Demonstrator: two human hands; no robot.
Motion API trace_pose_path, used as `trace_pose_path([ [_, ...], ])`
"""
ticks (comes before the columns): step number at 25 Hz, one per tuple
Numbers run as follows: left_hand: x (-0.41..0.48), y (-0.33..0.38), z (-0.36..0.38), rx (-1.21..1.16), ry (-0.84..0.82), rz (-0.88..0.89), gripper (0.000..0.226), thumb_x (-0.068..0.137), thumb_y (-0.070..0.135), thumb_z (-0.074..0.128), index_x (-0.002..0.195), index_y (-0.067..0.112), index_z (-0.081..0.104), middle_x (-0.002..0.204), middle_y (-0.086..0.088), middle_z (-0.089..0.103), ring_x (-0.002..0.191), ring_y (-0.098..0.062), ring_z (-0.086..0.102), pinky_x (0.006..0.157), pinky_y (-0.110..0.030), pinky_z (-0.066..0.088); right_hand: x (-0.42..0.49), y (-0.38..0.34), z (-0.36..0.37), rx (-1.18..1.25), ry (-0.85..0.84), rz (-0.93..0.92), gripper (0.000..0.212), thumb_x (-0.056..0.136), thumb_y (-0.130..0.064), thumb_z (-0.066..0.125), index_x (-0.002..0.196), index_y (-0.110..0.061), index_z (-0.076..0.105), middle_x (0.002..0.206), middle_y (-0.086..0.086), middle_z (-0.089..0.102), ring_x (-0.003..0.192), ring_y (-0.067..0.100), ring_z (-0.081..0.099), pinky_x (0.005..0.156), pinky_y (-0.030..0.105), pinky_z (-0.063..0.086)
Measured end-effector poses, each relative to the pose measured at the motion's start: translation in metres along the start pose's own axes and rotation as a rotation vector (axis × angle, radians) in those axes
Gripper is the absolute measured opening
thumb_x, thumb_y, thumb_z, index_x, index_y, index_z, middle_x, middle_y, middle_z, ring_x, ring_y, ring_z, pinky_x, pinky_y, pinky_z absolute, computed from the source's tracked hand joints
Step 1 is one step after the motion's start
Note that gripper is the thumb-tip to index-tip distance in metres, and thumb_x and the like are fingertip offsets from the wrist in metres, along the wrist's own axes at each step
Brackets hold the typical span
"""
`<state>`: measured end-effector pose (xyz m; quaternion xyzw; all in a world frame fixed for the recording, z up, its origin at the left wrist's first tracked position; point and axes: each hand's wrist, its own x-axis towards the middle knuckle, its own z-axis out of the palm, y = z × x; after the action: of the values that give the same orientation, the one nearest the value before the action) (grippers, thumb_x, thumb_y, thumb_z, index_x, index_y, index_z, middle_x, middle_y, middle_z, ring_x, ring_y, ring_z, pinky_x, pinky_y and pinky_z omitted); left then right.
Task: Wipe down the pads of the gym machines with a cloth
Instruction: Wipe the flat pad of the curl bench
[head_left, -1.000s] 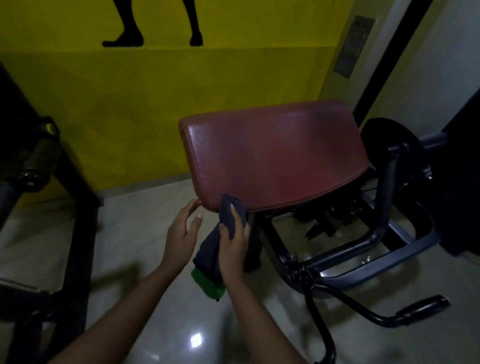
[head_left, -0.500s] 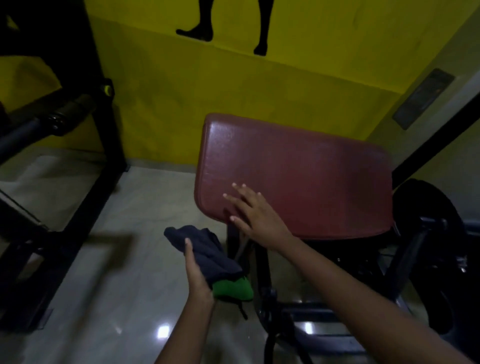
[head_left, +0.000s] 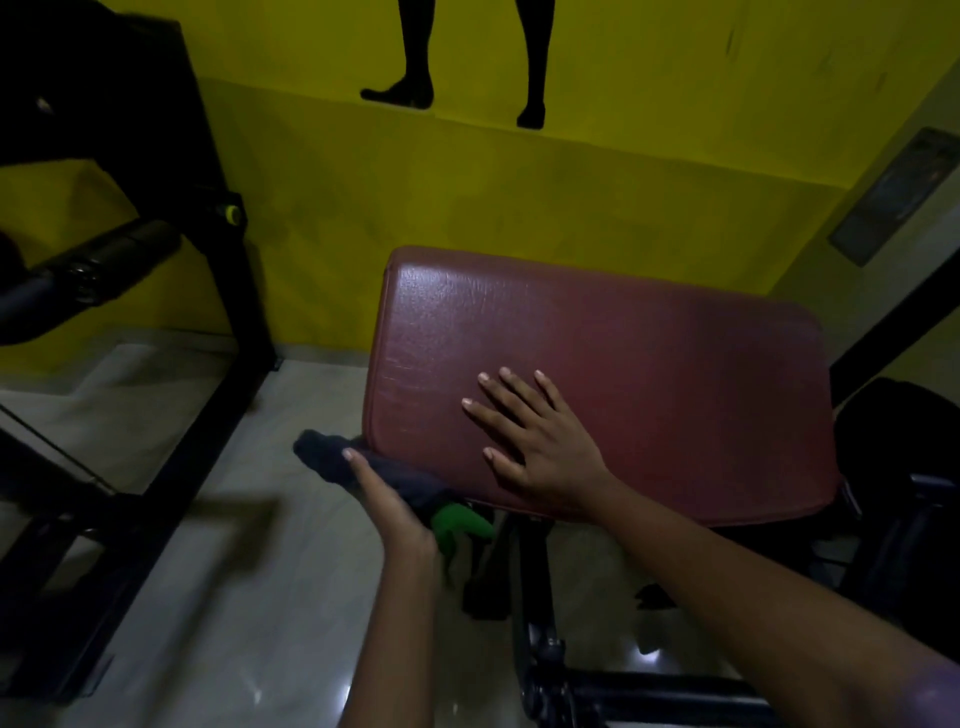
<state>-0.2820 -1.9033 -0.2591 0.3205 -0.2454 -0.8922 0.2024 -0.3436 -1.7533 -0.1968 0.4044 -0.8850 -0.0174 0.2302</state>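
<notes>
Cloth (head_left: 358, 470) first, since that's the whole job: it's a dark navy rag with a bright green bit poking out at the bottom, and it sits right at the lower left corner of the pad, tucked against the underside edge there. Far left of the shot there's a black machine frame (head_left: 228, 291) with a dark foam roller (head_left: 104, 254) sticking out of it, standing on a pale glossy floor (head_left: 234, 597). Moving in, the left hand (head_left: 387, 506) has the cloth bunched along its palm, thumb up along the fabric, fingers wrapped behind so I can't see them properly, but it's clearly holding the thing. Then the red pad (head_left: 649, 364) itself, a big maroon vinyl slab, tilted, shiny near its top left corner, mounted on a black post (head_left: 530, 587). The right hand (head_left: 540, 441) lies flat on the lower left part of the pad, fingers spread and straight, palm down, gripping nothing. Behind it all is a yellow wall (head_left: 519, 197) with a black silhouette of legs (head_left: 467, 57) painted on. Far right is more black machine hardware (head_left: 898, 493), too dark to make out.
</notes>
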Motion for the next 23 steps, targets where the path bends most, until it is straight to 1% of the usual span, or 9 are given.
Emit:
trace_pose_path([
  [2, 0.007, 0.004, -0.001, 0.010, 0.020, 0.034, 0.087, 0.067, 0.080, 0.053, 0.134, 0.026, 0.045, 0.131, -0.002, 0.059, 0.113, -0.022, 0.060, 0.100, -0.045, 0.046, 0.000, -0.001, 0.001, 0.002, 0.010, 0.001, 0.056, 0.091, -0.047, 0.038, 0.145, -0.031, 0.029, 0.153, 0.000, 0.026, 0.143, 0.018, 0.018, 0.115, 0.046, 0.015],
  [4, -0.011, -0.014, 0.000, 0.103, 0.061, -0.021, 0.098, 0.061, 0.083, 0.053, 0.140, 0.029, 0.034, 0.136, 0.001, 0.052, 0.118, -0.023, 0.056, 0.104, -0.047, 0.042, -0.001, -0.002, 0.000, 0.015, -0.002, 0.011, 0.056, 0.091, -0.046, 0.038, 0.145, -0.031, 0.029, 0.154, -0.001, 0.026, 0.143, 0.018, 0.018, 0.115, 0.046, 0.015],
  [6, -0.031, -0.019, 0.002, 0.149, 0.026, -0.029, 0.087, 0.073, 0.077, 0.049, 0.143, 0.029, 0.030, 0.139, -0.001, 0.049, 0.120, -0.023, 0.053, 0.105, -0.047, 0.041, 0.000, -0.001, -0.001, 0.020, -0.019, 0.017, 0.056, 0.091, -0.046, 0.037, 0.145, -0.031, 0.028, 0.154, -0.001, 0.025, 0.143, 0.018, 0.018, 0.115, 0.046, 0.015],
  [9, 0.001, 0.021, 0.000, 0.228, -0.118, 0.026, 0.068, 0.086, 0.063, 0.044, 0.139, 0.021, 0.041, 0.135, -0.006, 0.054, 0.115, -0.021, 0.057, 0.101, -0.039, 0.044, -0.001, -0.004, -0.001, 0.015, -0.032, 0.029, 0.056, 0.091, -0.047, 0.038, 0.144, -0.031, 0.029, 0.153, 0.000, 0.026, 0.143, 0.019, 0.019, 0.115, 0.046, 0.015],
  [13, 0.048, 0.071, 0.008, 0.668, -0.239, 0.087, 0.059, 0.094, 0.049, 0.042, 0.140, 0.013, 0.040, 0.134, -0.009, 0.053, 0.118, -0.024, 0.054, 0.102, -0.037, 0.043, 0.001, -0.006, -0.001, 0.037, -0.006, 0.058, 0.055, 0.091, -0.047, 0.039, 0.143, -0.032, 0.032, 0.152, -0.002, 0.030, 0.142, 0.016, 0.020, 0.115, 0.043, 0.012],
  [15, 0.064, 0.087, 0.023, 0.782, -0.383, 0.120, 0.069, 0.088, 0.058, 0.047, 0.142, 0.016, 0.039, 0.136, -0.010, 0.053, 0.121, -0.025, 0.053, 0.105, -0.040, 0.041, 0.007, -0.015, -0.001, 0.148, 0.069, 0.171, 0.053, 0.091, -0.046, 0.039, 0.142, -0.031, 0.035, 0.150, -0.002, 0.034, 0.141, 0.013, 0.021, 0.115, 0.042, 0.011],
  [18, 0.090, 0.100, 0.051, 0.846, -0.482, 0.109, 0.097, 0.064, 0.079, 0.056, 0.142, 0.025, 0.038, 0.136, -0.006, 0.054, 0.121, -0.024, 0.054, 0.106, -0.046, 0.041, 0.044, -0.032, 0.004, 0.204, 0.179, 0.408, 0.054, 0.092, -0.048, 0.036, 0.142, -0.030, 0.032, 0.151, 0.000, 0.033, 0.141, 0.013, 0.018, 0.114, 0.043, 0.007],
  [21, 0.112, 0.103, 0.079, 0.826, -0.534, 0.096, 0.099, 0.057, 0.081, 0.060, 0.140, 0.029, 0.041, 0.135, -0.005, 0.055, 0.122, -0.025, 0.054, 0.105, -0.049, 0.040, 0.104, -0.035, 0.009, 0.125, 0.194, 0.623, 0.057, 0.094, -0.056, 0.020, 0.144, -0.029, 0.027, 0.153, 0.003, 0.026, 0.142, 0.016, 0.013, 0.113, 0.046, 0.000],
  [23, 0.123, 0.105, 0.098, 0.832, -0.553, 0.097, 0.095, 0.063, 0.077, 0.059, 0.141, 0.029, 0.039, 0.139, -0.002, 0.050, 0.126, -0.022, 0.049, 0.109, -0.048, 0.036, 0.126, -0.034, 0.013, 0.053, 0.184, 0.716, 0.058, 0.094, -0.056, 0.019, 0.145, -0.029, 0.026, 0.154, 0.003, 0.025, 0.142, 0.019, 0.016, 0.113, 0.050, 0.003],
])
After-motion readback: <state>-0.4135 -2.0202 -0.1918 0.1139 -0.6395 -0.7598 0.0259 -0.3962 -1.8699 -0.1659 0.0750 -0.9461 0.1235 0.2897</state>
